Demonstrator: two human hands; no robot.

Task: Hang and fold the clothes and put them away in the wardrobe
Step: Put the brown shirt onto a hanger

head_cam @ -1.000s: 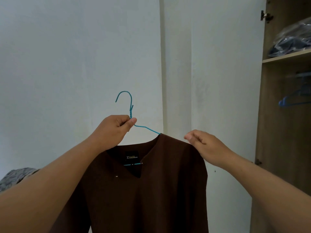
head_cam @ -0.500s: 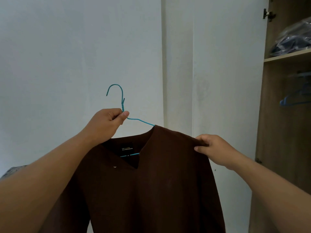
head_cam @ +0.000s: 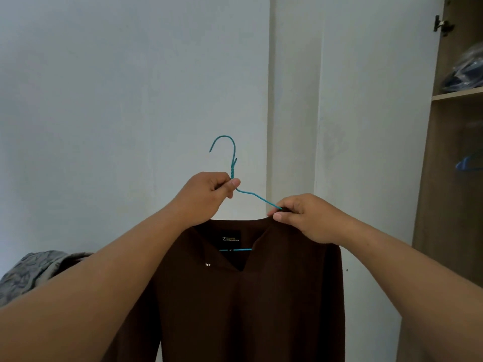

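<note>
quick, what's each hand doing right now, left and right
Left hand: closed, gripping the teal hanger at the base of its hook.
Right hand: closed, fingers pinching the brown shirt at the neckline edge, on the hanger's arm.

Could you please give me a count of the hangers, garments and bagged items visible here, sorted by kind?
Hangers: 2 (teal wire hanger gripped by the left hand; blue hanger in the wardrobe)
Garments: 2 (brown top pinched at the collar by the right hand; grey patterned cloth at lower left)
Plastic-bagged bundles: 1 (bagged bundle on the shelf)
Total: 5
</note>
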